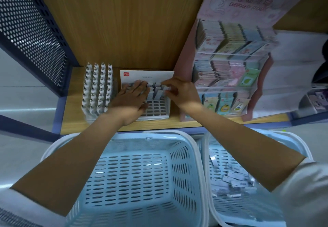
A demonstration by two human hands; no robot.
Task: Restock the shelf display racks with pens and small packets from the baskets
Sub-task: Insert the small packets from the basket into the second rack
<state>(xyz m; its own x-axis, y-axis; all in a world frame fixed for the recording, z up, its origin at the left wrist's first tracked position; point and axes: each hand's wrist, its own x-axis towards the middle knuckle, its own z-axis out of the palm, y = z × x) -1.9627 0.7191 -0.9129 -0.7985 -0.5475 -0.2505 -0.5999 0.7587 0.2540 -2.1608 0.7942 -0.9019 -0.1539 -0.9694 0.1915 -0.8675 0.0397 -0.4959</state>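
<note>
Small grey packets (156,91) stand in the far rows of a white slotted rack (158,109) on the wooden shelf (74,102), at 12 o'clock from the blue baskets (181,166); left hand (131,100) lies flat on them, fingers straight and together; right hand (182,91), at their 3 o'clock, pinches one between thumb and fingertips.

Reaching forward with left forearm (71,161) and right forearm (248,145), both bare. Laying left hand (130,100) palm down, fingers straight, slightly spread. Pinching small packet (166,89) with right hand (182,91), thumb and fingers curled. Hands close, not touching.
</note>
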